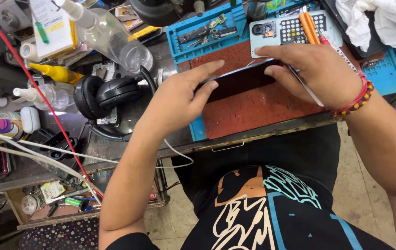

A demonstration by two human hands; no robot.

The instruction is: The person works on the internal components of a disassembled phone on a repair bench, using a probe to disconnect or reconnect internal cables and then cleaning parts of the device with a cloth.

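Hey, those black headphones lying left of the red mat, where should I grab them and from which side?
Probably by the headband arc, coming from above on the mat side. The black headphones lie flat with the ear cups together at the left, crowded by bottles, while the thin band curves up clear at the right, near the left hand. Mind the white cable below them.

both forearms reach forward and angle inward, the left hand [179, 95] palm-down with thumb and forefinger stretched toward the middle in a pinch, the right hand [313, 69] arched opposite it with fingers curled inward, a beaded band around its wrist.
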